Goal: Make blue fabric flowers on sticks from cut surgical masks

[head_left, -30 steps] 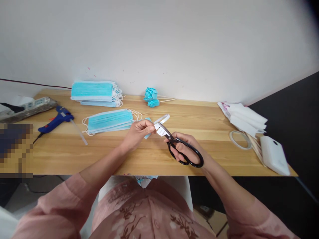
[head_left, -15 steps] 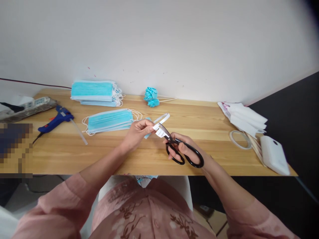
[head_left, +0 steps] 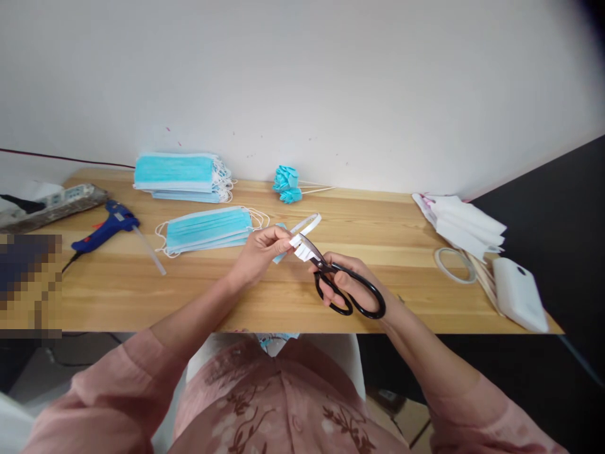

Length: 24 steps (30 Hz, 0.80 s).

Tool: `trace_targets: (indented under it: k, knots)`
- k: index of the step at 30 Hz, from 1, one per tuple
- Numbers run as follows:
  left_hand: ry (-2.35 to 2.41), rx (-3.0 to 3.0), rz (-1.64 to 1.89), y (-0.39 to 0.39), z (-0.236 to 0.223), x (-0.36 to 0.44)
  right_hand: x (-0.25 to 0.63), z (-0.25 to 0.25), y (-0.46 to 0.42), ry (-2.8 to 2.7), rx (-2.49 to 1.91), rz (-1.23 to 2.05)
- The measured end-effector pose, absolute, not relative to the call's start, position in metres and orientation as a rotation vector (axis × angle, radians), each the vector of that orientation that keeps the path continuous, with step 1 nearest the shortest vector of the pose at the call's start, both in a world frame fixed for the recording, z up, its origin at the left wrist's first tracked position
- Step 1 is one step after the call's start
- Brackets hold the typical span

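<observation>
Between thumb and fingers, my left hand [head_left: 262,252] pinches a narrow white strip [head_left: 309,222] that loops up and away to the right. Its lower edge is cut into a short fringe. My right hand [head_left: 352,284] has its fingers through the black handles of a pair of scissors [head_left: 362,296], with the blades at the fringed part of the strip. A light-blue piece [head_left: 280,257] lies on the table behind my left fingertips, partly hidden.
Blue face masks [head_left: 210,230] lie left of centre, with a taller mask stack [head_left: 174,170] behind. A blue glue gun [head_left: 106,227] and power strip [head_left: 61,202] are at left. Blue paper-like flowers [head_left: 286,178] lie at back; white sheets [head_left: 467,221], a tape roll [head_left: 442,268] and a white box [head_left: 520,296] are right.
The scissors' lower handle has shifted very slightly to the right and down. Both hands otherwise stay in place, and the strip is still held between them.
</observation>
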State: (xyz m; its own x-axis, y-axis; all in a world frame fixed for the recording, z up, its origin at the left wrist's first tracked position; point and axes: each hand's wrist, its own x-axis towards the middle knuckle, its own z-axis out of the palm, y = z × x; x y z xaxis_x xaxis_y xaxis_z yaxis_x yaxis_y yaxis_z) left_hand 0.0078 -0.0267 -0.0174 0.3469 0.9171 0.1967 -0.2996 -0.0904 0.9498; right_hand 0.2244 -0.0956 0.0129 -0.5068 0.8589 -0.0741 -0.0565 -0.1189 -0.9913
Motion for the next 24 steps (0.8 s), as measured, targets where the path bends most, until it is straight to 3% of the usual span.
trace_targets:
  k: [24]
  knots:
    - [0.586, 1.253, 1.198, -0.0246, -0.0188, 0.0086, 0.2218, 0.0120, -0.0978, -1.447, -0.972, 1.679]
